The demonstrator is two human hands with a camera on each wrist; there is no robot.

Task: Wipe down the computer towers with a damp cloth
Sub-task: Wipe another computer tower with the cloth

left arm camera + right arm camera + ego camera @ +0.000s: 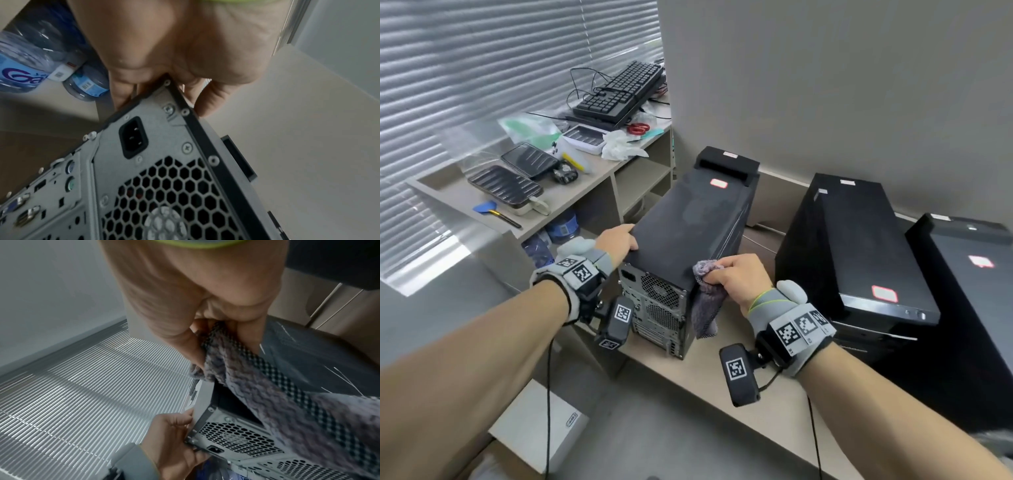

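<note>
— The right hand (739, 277) has its fingers bunched on the limp damp cloth (707, 301) at the tower's rear corner.

— And the left hand (619, 240) clamps the other corner; that computer tower (688, 219) on the tabletop (722, 370) looks heavy, rigid, slick-sided.

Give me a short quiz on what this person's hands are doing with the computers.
1. True or false: the right hand holds the cloth at the near tower's top rear edge.
2. What does the left hand grip?
A. keyboard
B. tower corner
C. bottle
3. How many black towers are in the head view?

Key: 1 true. 2 B. 3 three.
</note>
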